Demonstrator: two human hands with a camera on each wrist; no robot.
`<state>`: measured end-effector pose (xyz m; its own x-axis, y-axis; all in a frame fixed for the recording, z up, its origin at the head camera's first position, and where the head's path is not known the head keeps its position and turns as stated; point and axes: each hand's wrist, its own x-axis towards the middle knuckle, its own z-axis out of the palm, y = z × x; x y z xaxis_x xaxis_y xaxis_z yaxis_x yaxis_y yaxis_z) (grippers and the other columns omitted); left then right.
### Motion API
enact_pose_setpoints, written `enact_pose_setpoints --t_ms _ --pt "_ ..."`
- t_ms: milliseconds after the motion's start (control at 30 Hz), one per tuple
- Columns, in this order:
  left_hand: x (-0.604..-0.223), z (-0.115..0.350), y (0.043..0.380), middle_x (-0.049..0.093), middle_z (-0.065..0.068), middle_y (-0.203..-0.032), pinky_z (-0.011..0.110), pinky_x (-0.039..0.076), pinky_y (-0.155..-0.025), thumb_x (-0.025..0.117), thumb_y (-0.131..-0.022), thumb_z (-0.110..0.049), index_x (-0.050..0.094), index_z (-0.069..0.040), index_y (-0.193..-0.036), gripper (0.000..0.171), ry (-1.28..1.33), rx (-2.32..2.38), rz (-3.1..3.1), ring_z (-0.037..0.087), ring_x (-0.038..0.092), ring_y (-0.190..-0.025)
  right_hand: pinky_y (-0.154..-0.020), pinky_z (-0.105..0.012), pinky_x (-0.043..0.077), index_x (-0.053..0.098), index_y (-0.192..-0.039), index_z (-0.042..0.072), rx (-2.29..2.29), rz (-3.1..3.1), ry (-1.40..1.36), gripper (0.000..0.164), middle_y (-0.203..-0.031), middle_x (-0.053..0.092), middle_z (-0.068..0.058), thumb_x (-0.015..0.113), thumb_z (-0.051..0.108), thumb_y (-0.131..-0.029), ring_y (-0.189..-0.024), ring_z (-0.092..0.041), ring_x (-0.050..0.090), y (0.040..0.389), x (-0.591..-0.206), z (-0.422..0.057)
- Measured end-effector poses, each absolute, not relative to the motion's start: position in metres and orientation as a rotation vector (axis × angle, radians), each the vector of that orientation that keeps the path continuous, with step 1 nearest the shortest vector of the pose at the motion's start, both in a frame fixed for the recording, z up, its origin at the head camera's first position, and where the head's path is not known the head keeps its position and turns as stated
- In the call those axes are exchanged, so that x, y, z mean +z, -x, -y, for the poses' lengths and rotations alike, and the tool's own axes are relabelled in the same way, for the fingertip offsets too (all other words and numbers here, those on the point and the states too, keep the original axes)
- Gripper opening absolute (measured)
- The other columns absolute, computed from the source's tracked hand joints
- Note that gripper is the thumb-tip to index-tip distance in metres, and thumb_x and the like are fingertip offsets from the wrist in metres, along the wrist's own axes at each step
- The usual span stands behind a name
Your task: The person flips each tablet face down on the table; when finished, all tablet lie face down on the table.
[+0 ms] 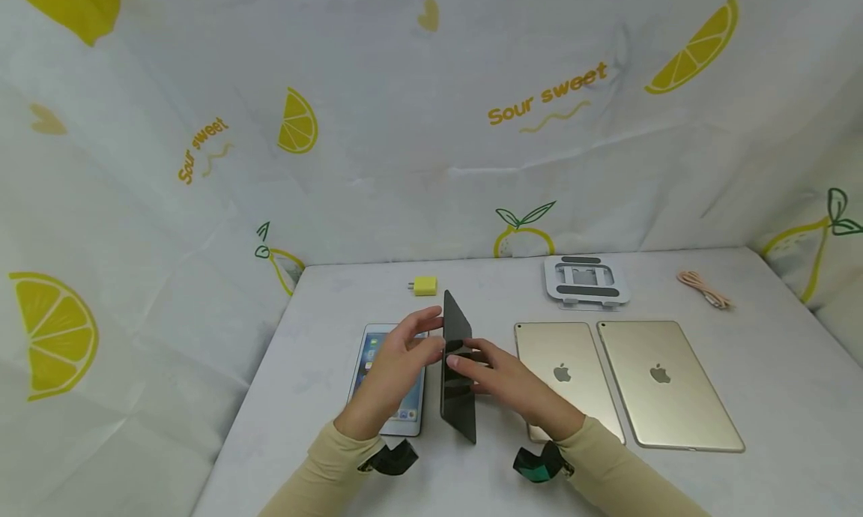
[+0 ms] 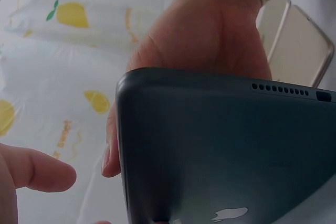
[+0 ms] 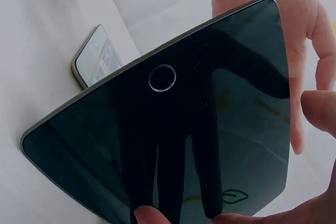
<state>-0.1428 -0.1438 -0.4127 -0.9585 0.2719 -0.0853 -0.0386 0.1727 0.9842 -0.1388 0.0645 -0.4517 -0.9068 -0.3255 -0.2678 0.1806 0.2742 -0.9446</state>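
A dark grey tablet (image 1: 458,416) stands on its long edge between my hands, its black screen facing right. In the left wrist view its back (image 2: 226,145) shows an apple logo. My left hand (image 1: 394,363) is at the back side, with a fingertip near that logo and the thumb (image 2: 42,169) away from the edge. From the right, my right hand (image 1: 512,386) touches the screen with nearly straight fingers; its thumb lies by the upper edge. Three straight fingers are mirrored in the screen (image 3: 247,119). The tablet's middle is partly hidden by the fingers.
A white tablet (image 1: 408,416) with a lit screen lies left, partly under my left forearm. Two gold tablets (image 1: 562,352) (image 1: 670,382) lie face down at right. Behind are a yellow charger plug (image 1: 425,285), a white folding stand (image 1: 586,279) and a coiled cable (image 1: 704,288).
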Motion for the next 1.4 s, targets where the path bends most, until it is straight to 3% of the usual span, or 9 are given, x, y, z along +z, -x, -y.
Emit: enact_pose_setpoints --t_ms 300,633,933,1233,1400 --pt "-0.413 0.143 0.141 0.055 0.01 -0.161 0.058 0.047 -0.121 0.061 -0.105 -0.027 0.048 -0.02 -0.162 0.058 -0.237 1.84 -2.215 0.034 0.062 -0.142 -0.108 -0.05 0.06 0.043 -0.162 0.003 -1.702 -2.111 0.159 0.081 -0.154 0.059 -0.022 0.067 0.052 -0.103 -0.136 -0.034 0.065 0.138 -0.452 -0.063" --pt "-0.413 0.142 0.139 0.055 0.008 -0.161 0.053 0.05 -0.12 0.061 -0.105 -0.027 0.049 -0.026 -0.16 0.056 -0.232 1.845 -2.202 0.026 0.063 -0.142 -0.106 -0.048 0.061 0.042 -0.162 0.002 -1.753 -2.071 0.202 0.079 -0.156 0.057 -0.024 0.066 0.05 -0.105 -0.137 -0.036 0.065 0.138 -0.452 -0.063" --pt "-0.413 0.14 0.14 0.056 0.007 -0.161 0.053 0.05 -0.119 0.062 -0.106 -0.027 0.049 -0.021 -0.161 0.057 -0.235 1.851 -2.196 0.023 0.066 -0.135 -0.106 -0.047 0.062 0.042 -0.162 0.003 -1.755 -2.058 0.201 0.078 -0.158 0.056 -0.023 0.065 0.051 -0.105 -0.137 -0.035 0.064 0.138 -0.452 -0.064" --pt "-0.415 0.139 0.14 0.059 0.003 -0.158 0.052 0.049 -0.121 0.064 -0.105 -0.027 0.051 -0.024 -0.158 0.055 -0.221 1.872 -2.167 0.025 0.061 -0.143 -0.106 -0.046 0.061 0.042 -0.162 0.003 -1.777 -2.041 0.209 0.076 -0.163 0.05 -0.023 0.065 0.048 -0.106 -0.14 -0.036 0.063 0.138 -0.447 -0.065" --pt "-0.42 0.138 0.143 0.061 0.007 -0.156 0.046 0.054 -0.117 0.064 -0.104 -0.025 0.052 -0.02 -0.158 0.056 -0.201 1.864 -2.135 0.027 0.065 -0.137 -0.105 -0.043 0.062 0.042 -0.162 0.001 -1.797 -2.056 0.203 0.07 -0.162 0.051 -0.025 0.066 0.038 -0.107 -0.139 -0.037 0.064 0.137 -0.441 -0.07"
